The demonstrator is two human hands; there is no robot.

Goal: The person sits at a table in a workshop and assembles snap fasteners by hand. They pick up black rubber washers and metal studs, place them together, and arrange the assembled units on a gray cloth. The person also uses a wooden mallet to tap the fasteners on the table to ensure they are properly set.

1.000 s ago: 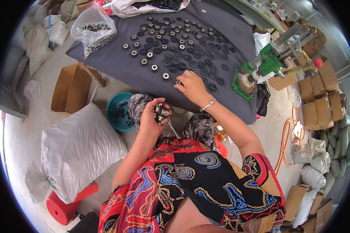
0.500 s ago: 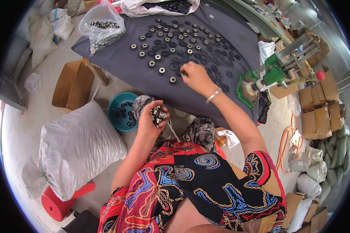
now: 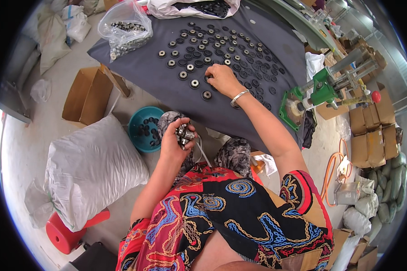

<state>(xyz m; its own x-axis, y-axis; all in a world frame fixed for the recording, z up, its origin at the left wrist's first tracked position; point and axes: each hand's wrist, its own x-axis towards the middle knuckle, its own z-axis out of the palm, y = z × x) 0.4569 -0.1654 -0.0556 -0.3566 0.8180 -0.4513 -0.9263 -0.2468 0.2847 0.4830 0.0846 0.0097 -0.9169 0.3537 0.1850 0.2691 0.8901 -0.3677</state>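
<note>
My left hand (image 3: 171, 141) is closed around several small shiny metal bearings (image 3: 184, 134), held up over my left knee. Over the near part of the dark-covered table (image 3: 135, 67), my right hand (image 3: 225, 81) reaches in with thumb and fingers pinched together. Its fingertips are down at a dark round piece among the rows, and what they grip is mostly hidden. Black plastic discs lie spread over the cloth. Many at the left and middle carry a silver bearing in the centre, such as the disc with a bearing (image 3: 194, 84); those at the right are plain black.
A clear bag of metal parts (image 3: 127, 37) stands at the table's left corner, a white sack of black pieces (image 3: 156, 10) at the back. A green hand press (image 3: 321, 86) is at the right. Below are a teal basin (image 3: 134, 143), a big white sack (image 3: 90, 167) and a carton (image 3: 83, 97).
My right hand has shifted left over the discs, its fingertips now at another spot in the rows. My left hand keeps its bearings in place. The view has shifted slightly.
</note>
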